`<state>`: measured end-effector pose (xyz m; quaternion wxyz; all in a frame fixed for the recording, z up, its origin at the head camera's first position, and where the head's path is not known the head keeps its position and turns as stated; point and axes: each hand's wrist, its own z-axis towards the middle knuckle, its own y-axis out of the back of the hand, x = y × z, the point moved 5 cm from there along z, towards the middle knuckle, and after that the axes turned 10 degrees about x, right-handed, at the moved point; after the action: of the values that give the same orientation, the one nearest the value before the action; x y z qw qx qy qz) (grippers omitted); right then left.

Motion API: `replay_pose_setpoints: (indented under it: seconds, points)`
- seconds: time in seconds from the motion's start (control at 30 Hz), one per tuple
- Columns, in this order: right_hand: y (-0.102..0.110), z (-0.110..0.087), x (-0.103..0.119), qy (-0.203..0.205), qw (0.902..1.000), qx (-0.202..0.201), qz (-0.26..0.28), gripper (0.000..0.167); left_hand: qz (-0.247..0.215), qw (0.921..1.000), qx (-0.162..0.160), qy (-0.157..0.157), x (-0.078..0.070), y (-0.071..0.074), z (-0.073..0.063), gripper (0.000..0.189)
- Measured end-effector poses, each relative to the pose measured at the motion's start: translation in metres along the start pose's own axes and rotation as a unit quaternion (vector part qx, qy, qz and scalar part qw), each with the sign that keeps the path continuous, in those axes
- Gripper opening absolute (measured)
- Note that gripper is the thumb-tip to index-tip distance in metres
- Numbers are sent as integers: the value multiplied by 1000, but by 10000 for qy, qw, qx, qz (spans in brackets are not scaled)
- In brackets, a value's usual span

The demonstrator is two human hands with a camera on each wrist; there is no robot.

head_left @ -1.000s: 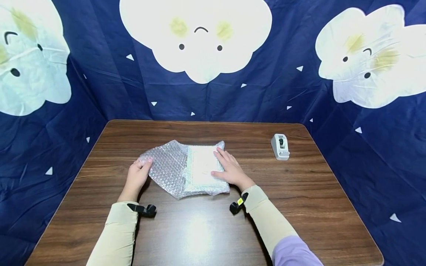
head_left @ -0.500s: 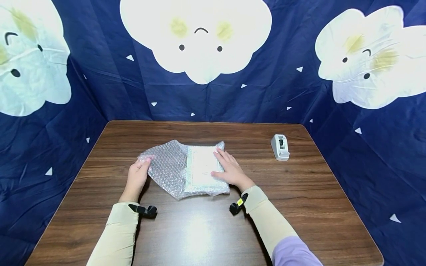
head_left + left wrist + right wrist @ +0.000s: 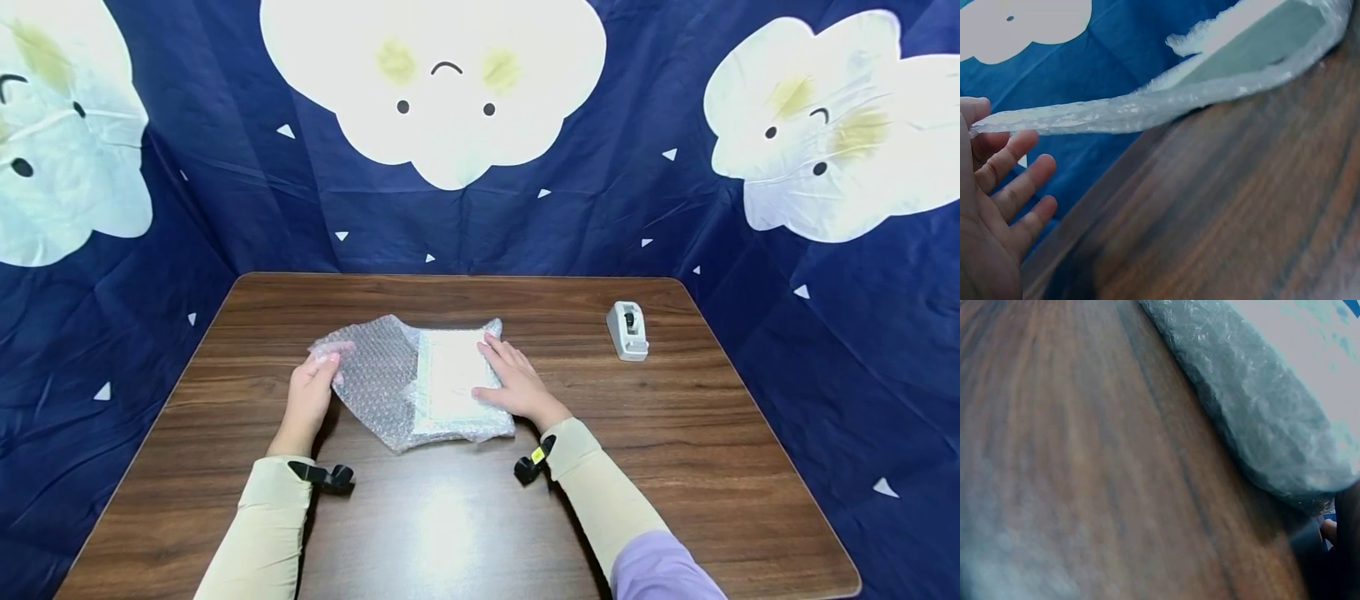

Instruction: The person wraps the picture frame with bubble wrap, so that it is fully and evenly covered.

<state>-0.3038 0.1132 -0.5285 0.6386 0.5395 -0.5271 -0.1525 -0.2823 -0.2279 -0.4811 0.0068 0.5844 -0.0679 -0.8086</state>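
A white rectangular item with a pale green border (image 3: 447,379) lies partly wrapped in clear bubble wrap (image 3: 378,375) at the middle of the table. With thumb and fingertips, my left hand (image 3: 309,396) pinches the wrap's left end. In the left wrist view that strip of bubble wrap (image 3: 1104,115) is stretched and raised off the table, while the other fingers (image 3: 1025,190) are spread below it. My right hand (image 3: 521,387) rests with spread fingers on the right side of the wrapped item. The right wrist view shows the bundle's wrapped edge (image 3: 1254,406) on the wood; that hand is mostly hidden there.
A white tape dispenser (image 3: 627,332) stands on the wooden table (image 3: 675,467), toward the back right. Dark blue fabric (image 3: 465,225) with white clouds encloses the table's back and sides. A camera is strapped to each wrist.
The left hand has turned the pinched end of the bubble wrap slightly up and inward. The right hand keeps its place on the item. The head view has shifted a little.
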Motion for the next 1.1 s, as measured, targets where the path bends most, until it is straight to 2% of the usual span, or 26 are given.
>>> replay_pose_setpoints:
  seconds: [0.17,0.33,0.5,0.73,1.1]
  points:
    - [-1,1,1,-3,10000,-11,-30,87,5,9997,147,-201,-11,-5,4,30]
    - [-1,1,3,6,10000,6,-33,87,-45,9994,261,-206,-24,-13,8,30]
    - [-1,2,2,-48,10000,20,-50,87,132,9987,405,-265,-38,-22,14,31]
    - [-1,2,2,-55,10000,26,-24,86,361,9984,418,-89,-52,-35,19,31]
    - [0,2,2,-54,10000,-2,-1,86,746,9958,527,-115,-71,-58,25,41]
